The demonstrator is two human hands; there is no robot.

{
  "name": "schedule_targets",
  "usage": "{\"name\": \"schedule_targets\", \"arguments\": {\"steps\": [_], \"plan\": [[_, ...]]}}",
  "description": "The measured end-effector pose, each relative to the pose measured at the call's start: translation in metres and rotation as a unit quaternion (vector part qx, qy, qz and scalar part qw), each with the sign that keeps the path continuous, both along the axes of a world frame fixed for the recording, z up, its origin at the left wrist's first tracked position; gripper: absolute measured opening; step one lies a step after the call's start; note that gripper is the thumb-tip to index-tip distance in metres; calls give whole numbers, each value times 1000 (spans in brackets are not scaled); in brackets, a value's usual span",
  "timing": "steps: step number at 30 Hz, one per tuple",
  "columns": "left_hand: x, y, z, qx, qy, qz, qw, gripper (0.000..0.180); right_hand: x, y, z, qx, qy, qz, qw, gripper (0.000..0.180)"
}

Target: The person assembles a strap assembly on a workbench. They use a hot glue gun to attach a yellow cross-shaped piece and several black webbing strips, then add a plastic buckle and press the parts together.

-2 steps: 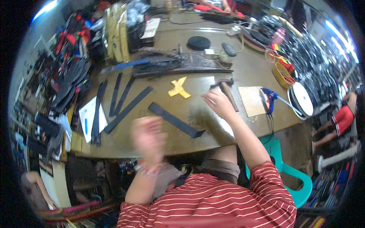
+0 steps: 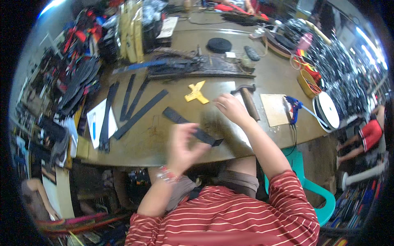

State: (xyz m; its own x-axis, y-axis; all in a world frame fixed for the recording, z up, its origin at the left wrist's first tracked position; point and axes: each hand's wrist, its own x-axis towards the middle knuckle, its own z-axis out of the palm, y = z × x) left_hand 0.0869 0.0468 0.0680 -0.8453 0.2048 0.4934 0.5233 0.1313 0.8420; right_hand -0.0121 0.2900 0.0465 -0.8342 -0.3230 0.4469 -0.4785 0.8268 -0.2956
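Observation:
My left hand (image 2: 184, 145), smeared by motion, is over the near part of a black strap (image 2: 174, 115). Its thumb stands apart from the fingers, and I see nothing held; whether it touches the strap I cannot tell. The strap lies slantwise, its near end (image 2: 216, 142) folded up. To the right, my right hand (image 2: 232, 108) is low over the table, fingers bent and drawn together; whatever they may hold is hidden. Beside it lies a hammer (image 2: 249, 102) with a wooden handle. A yellow cross-shaped piece (image 2: 197, 92) lies just beyond the hands.
Several black straps (image 2: 141, 114) and a white paper (image 2: 95, 123) with a blue pen lie left. Farther back are a dark board (image 2: 223, 67) and a coiled black strap (image 2: 219, 45). Right: a beige sheet (image 2: 273, 110), blue glue gun (image 2: 293, 107), white spool (image 2: 327, 108) and green chair (image 2: 318, 192).
My left hand has moved right, over the black strap, with its thumb now showing apart. My right hand has shifted slightly left. The whole view has shifted a little.

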Motion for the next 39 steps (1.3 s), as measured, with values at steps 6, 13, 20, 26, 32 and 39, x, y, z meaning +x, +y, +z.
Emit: {"name": "schedule_targets", "arguments": {"steps": [6, 13, 20, 26, 32, 39], "plan": [[7, 35, -48, -365, 119, -3, 923, 19, -49, -71, -26, 193, 3, -65, 979, 14], [-32, -22, -28, -278, 139, -113, 944, 15, 25, 0, -9, -77, 72, -140, 985, 13], [-149, -5, 42, -202, 95, -29, 974, 21, 114, 56, -3, -443, -220, -221, 841, 25], [-181, 24, 84, -160, 116, 9, 980, 30, 125, -1, -42, -173, -45, -172, 969, 10], [-188, 27, 92, -209, 127, 83, 966, 24, 127, -33, -23, 5, -38, -63, 997, 35], [-187, 30, 93, -180, 135, 68, 972, 25, 104, -48, -7, 144, -103, 111, 978, 43]]}}
